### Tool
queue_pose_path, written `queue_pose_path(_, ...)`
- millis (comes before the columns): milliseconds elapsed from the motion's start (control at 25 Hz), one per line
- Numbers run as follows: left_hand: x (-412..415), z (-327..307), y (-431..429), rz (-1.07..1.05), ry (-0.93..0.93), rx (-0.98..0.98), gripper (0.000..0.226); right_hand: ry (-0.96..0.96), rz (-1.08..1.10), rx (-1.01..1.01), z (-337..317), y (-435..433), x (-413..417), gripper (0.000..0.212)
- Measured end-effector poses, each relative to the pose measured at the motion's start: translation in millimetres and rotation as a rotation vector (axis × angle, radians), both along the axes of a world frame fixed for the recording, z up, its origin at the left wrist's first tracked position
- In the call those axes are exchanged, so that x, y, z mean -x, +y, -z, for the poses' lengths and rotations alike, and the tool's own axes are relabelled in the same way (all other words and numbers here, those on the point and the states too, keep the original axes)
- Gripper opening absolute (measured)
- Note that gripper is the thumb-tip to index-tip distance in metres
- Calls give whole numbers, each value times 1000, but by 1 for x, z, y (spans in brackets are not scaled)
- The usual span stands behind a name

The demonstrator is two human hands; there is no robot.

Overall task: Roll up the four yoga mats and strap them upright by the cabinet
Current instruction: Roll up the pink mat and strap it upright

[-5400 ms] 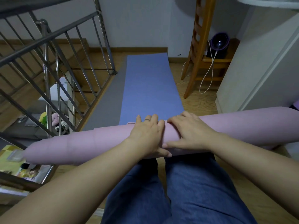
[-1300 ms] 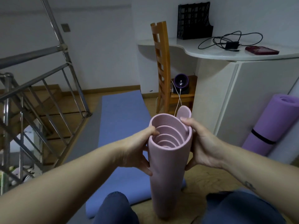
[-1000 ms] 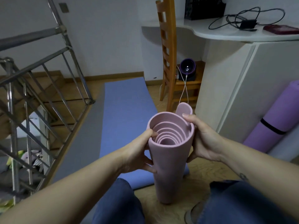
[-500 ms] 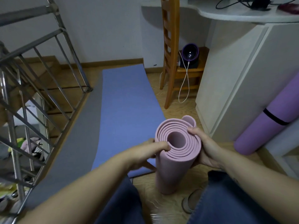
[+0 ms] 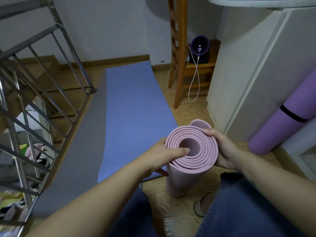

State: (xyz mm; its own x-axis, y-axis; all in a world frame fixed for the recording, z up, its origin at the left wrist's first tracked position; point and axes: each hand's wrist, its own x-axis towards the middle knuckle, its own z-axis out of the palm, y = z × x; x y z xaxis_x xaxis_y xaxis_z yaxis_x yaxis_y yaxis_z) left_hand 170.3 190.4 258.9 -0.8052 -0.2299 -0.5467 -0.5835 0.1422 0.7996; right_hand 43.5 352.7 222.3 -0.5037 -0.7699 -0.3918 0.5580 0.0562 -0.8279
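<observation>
Mat, pink and rolled, stands on end on the floor near the cabinet, left grip curled over its rim with a finger in the core, right grip wrapped round the outside, likely holding the coil tight for strapping.

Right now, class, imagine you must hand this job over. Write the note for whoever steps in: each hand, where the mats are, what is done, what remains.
Hands: the left hand grips the top rim of the pink mat, forefinger across its coils; the right hand holds the roll from the other side.
Mats: the pink mat stands rolled on end on the floor, no strap visible. The purple mat, rolled with a black strap, leans on the cabinet. The blue mat and grey mat lie flat.
Left: strap pink and stand it by the cabinet; roll and strap blue and grey.
</observation>
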Motion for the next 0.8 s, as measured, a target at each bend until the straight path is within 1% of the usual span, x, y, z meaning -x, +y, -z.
queue_pose_path(160, -9, 6, -5, -44, 7, -66, 43, -5, -41, -77, 7, -3, 0, 64)
queue_pose_path(200, -10, 5, -5, -55, 12, -71, 40, -20, -50, -99, 6, -4, -1, 63)
queue_pose_path(280, -13, 2, -4, -61, 15, -78, 35, -13, -77, -123, -4, -7, -6, 48)
queue_pose_path(320, -13, 2, -3, -51, 14, -79, 34, 70, -93, -152, -13, -10, -6, 38)
queue_pose_path(360, -13, 1, -2, -38, 11, -76, 34, 224, -109, -233, -23, -14, -5, 33)
queue_pose_path(480, -13, 1, 4, -4, 0, -78, 38, 892, -190, -611, -46, -20, 12, 41)
queue_pose_path(520, -13, 1, 7, 12, -4, -77, 40, 1030, -223, -675, -49, -20, 16, 44)
queue_pose_path(560, -14, 1, 9, 32, -9, -70, 45, 1097, -246, -694, -51, -17, 18, 48)
queue_pose_path(640, -17, 1, 11, 75, -20, -57, 55, 1166, -327, -677, -50, -13, 16, 52)
queue_pose_path(720, -21, 5, 7, 113, -24, -61, 65, 1209, -432, -639, -49, -13, 9, 53)
queue_pose_path(800, -22, 8, 2, 141, -17, -62, 77, 1228, -470, -592, -49, -12, 2, 54)
